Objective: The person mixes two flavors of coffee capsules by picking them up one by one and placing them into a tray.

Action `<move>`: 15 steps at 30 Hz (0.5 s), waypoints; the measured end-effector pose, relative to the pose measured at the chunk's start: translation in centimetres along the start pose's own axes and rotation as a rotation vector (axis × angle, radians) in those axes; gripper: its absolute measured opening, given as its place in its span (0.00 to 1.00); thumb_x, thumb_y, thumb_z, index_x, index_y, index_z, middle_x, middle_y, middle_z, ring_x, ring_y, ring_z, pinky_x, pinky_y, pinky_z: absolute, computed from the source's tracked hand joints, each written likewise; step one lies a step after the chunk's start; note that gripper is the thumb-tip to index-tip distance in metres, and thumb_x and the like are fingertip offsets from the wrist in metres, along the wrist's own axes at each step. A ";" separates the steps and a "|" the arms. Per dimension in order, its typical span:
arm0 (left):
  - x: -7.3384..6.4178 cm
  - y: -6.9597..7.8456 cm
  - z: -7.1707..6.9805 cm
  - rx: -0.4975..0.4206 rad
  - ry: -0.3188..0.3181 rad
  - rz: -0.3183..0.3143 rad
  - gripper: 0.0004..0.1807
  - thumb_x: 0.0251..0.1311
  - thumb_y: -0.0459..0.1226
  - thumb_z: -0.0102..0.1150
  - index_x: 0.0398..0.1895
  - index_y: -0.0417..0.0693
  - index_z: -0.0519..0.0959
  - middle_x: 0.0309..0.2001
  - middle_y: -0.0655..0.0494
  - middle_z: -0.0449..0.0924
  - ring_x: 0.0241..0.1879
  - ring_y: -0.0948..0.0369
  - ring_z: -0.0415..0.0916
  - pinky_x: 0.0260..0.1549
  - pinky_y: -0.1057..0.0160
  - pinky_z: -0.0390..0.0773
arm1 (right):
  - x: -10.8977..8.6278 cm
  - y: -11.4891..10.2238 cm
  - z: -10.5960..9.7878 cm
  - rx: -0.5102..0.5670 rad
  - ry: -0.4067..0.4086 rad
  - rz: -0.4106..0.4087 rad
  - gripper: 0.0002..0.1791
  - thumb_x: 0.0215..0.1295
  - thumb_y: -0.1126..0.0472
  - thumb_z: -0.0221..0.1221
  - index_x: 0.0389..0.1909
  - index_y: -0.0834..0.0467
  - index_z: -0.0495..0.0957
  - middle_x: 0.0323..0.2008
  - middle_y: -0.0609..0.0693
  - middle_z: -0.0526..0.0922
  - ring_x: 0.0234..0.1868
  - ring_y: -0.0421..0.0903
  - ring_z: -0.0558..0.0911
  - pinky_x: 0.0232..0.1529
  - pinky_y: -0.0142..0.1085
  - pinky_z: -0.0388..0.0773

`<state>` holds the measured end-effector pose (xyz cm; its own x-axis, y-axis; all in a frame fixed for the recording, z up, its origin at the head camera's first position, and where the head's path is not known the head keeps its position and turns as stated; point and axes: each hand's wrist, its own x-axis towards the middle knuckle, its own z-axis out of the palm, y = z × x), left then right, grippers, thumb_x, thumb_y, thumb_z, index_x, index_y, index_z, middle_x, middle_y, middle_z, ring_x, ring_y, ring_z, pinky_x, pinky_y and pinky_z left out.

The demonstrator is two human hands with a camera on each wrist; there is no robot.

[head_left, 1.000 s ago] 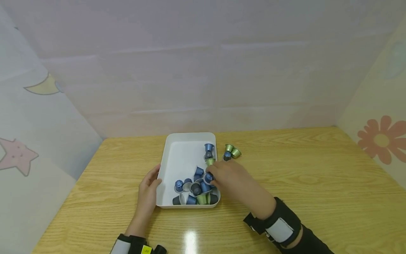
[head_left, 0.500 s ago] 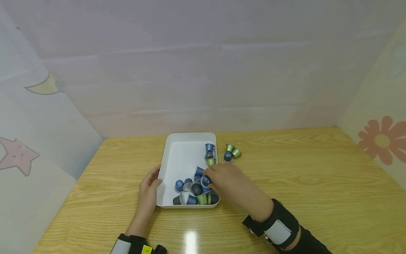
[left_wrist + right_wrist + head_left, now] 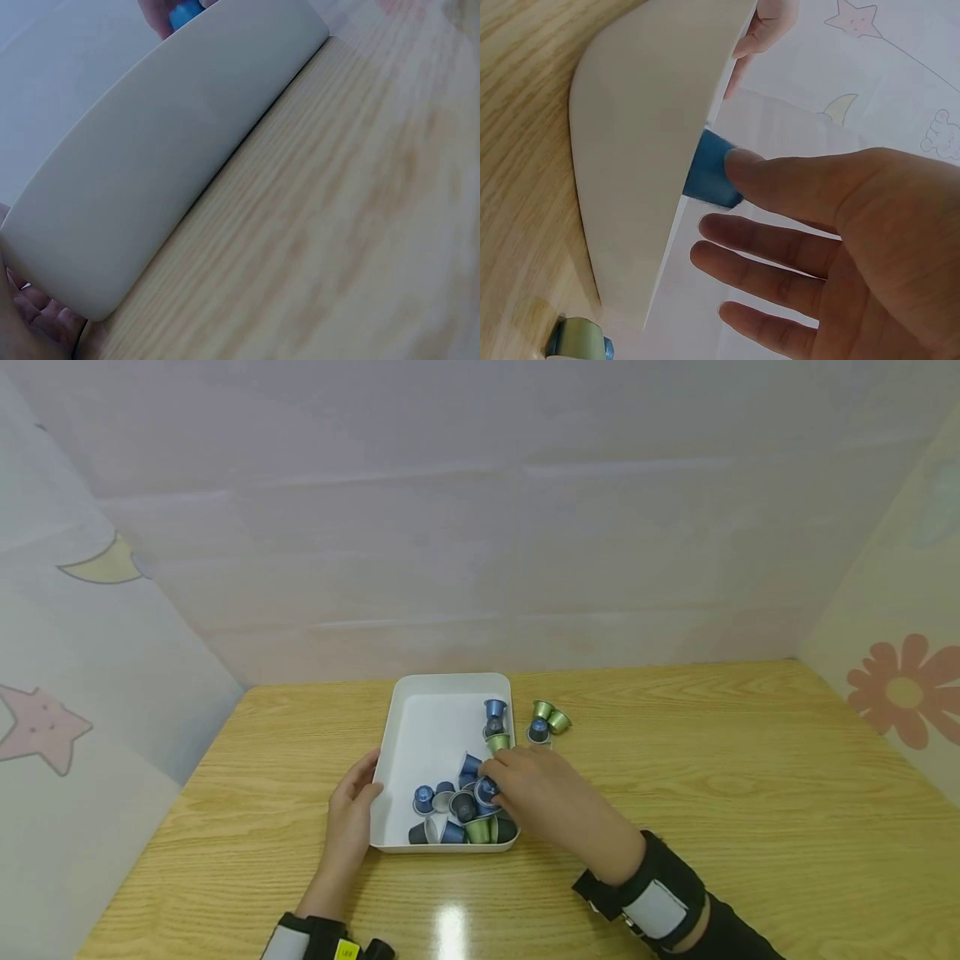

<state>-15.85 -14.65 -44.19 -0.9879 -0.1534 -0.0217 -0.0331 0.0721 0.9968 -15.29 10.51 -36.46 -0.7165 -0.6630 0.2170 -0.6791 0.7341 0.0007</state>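
Observation:
A white rectangular tray [image 3: 427, 718] sits on the table with several coffee capsules in it, blue, dark grey, green and silvery. At its left side my left hand [image 3: 350, 814] grips the wall, thumb near the rim; in the left wrist view, fingers [image 3: 49, 319] curl by the tray's lower corner. My right hand [image 3: 536, 789] reaches over the right wall and pinches a blue coffee capsule [image 3: 486, 790] above the pile. From the right wrist, that blue capsule [image 3: 709, 169] shows beside the rim under my thumb, the other fingers spread loosely.
Beside the tray's right wall, several capsules stand in a small cluster on the wooden table, including a green capsule [image 3: 559, 721] and a dark blue capsule [image 3: 538, 730]. Inside the tray, a short row of capsules, with a blue capsule [image 3: 494, 708] farthest back, lines the right wall.
My right hand has shifted slightly left with the blue capsule, then held nearly still over the last half second. My left hand and the tray have stayed in place.

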 end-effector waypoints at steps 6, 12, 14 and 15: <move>0.0 0.0 0.0 0.000 0.009 -0.012 0.24 0.65 0.28 0.39 0.65 0.44 0.64 0.65 0.48 0.63 0.64 0.57 0.59 0.61 0.54 0.58 | 0.0 0.0 0.0 0.015 -0.010 0.008 0.16 0.54 0.58 0.65 0.44 0.55 0.79 0.38 0.46 0.80 0.41 0.44 0.79 0.43 0.39 0.75; 0.0 -0.1 0.0 -0.002 0.005 -0.005 0.24 0.64 0.28 0.39 0.65 0.43 0.64 0.65 0.47 0.63 0.64 0.56 0.59 0.61 0.54 0.58 | 0.1 0.6 0.0 0.021 -0.010 0.022 0.17 0.55 0.57 0.65 0.46 0.55 0.78 0.38 0.47 0.80 0.39 0.44 0.79 0.41 0.38 0.75; 0.1 -0.1 0.0 -0.001 0.006 -0.005 0.24 0.64 0.28 0.39 0.65 0.44 0.64 0.65 0.48 0.63 0.64 0.56 0.59 0.61 0.54 0.58 | 0.1 1.0 0.0 0.014 -0.002 0.020 0.17 0.56 0.57 0.64 0.46 0.56 0.78 0.39 0.47 0.80 0.40 0.45 0.79 0.42 0.38 0.75; 0.1 -0.1 -0.1 0.001 0.009 -0.007 0.24 0.64 0.28 0.39 0.65 0.44 0.64 0.65 0.48 0.63 0.63 0.57 0.59 0.61 0.55 0.58 | 0.2 1.1 0.0 0.016 0.009 0.014 0.16 0.56 0.57 0.64 0.46 0.56 0.78 0.39 0.48 0.80 0.40 0.45 0.79 0.43 0.38 0.75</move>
<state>-15.92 -14.73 -44.32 -0.9862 -0.1632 -0.0284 -0.0407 0.0723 0.9966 -16.18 11.24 -36.44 -0.7246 -0.6512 0.2255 -0.6715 0.7408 -0.0182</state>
